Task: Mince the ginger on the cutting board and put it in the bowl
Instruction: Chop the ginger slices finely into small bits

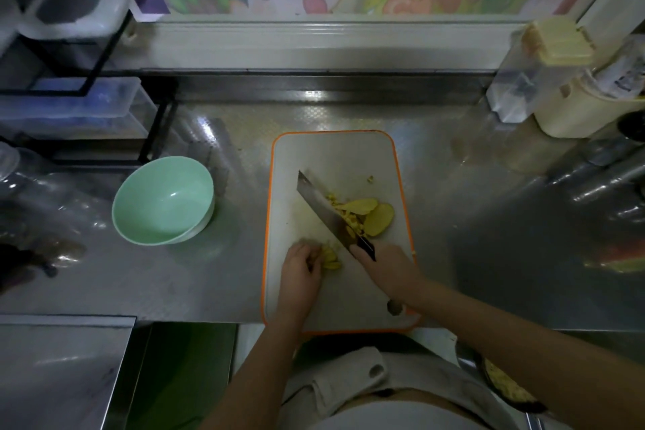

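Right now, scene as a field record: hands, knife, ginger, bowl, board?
cutting board: white, orange rim, on counter
left hand: curled fingers hold ginger stack at the near left of the board
right hand: grips knife handle
knife: blade angled across the board, tip pointing away from the person
ginger slices: whole, right of blade
chopped bits: along the blade
bowl: green, empty, left of the board

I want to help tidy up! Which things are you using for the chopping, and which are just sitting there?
For the job: ginger, knife in the right hand, cutting board, green bowl, left hand holding ginger pieces.
Just lying about: yellow-lidded container, cream jar, clear boxes on the rack.
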### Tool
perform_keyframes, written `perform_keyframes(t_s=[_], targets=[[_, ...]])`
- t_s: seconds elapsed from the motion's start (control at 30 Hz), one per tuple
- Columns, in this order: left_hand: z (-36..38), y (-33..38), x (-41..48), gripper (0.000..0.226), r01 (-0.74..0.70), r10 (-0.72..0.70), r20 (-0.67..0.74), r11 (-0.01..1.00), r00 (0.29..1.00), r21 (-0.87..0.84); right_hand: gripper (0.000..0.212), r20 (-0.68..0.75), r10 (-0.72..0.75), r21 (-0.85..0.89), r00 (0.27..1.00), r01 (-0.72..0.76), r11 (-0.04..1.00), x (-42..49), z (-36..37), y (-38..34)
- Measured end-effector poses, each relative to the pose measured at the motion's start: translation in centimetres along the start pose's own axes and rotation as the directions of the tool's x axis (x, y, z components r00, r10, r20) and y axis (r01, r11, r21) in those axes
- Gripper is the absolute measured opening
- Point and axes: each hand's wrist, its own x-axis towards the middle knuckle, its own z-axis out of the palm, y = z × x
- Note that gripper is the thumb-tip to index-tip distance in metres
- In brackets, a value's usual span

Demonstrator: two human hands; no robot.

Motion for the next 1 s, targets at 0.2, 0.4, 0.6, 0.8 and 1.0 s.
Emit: perform_keyframes(t_s=[0.2, 0.4, 0.6, 0.8, 1.0], targets=[[-0.5, -0.3, -0.2, 0.03, 0.005, -0.005, 0.077, 1.0, 0.997, 0.013, 0.048, 0.019, -0.033, 0.028, 0.999, 0.032, 0.999, -2.0, -1.5, -1.5], [-0.2, 0.2, -0.6, 0.017, 0.02, -0.021, 0.006, 0.999, 1.0, 0.045, 0.041, 0.098, 0.018, 0.037, 0.995, -0.022, 0.999, -3.6, -1.3, -1.5], [-0.1, 0.4, -0.6, 0.023, 0.051, -0.05, -0.007, 0.997, 0.999, 0.065, 0.045, 0.096, 0.019, -0.022, 0.995, -0.017, 1.0, -3.0, 0.4, -0.7], [0.1, 0.4, -0.5, 0.024, 0.068, -0.066, -0.026, 0.994, 0.997, 0.085, 0.04, 0.104, 0.006, -0.037, 0.995, -0.002, 0.999, -2.9, 0.9, -0.9], [0.0, 0.0, 0.0, 0.027, 0.073, -0.072, -0.013, 0.991, 0.997, 0.114, 0.041, 0.106, 0.084, -0.088, 0.991, -0.075, 0.993, -2.6, 2.0, -1.1]])
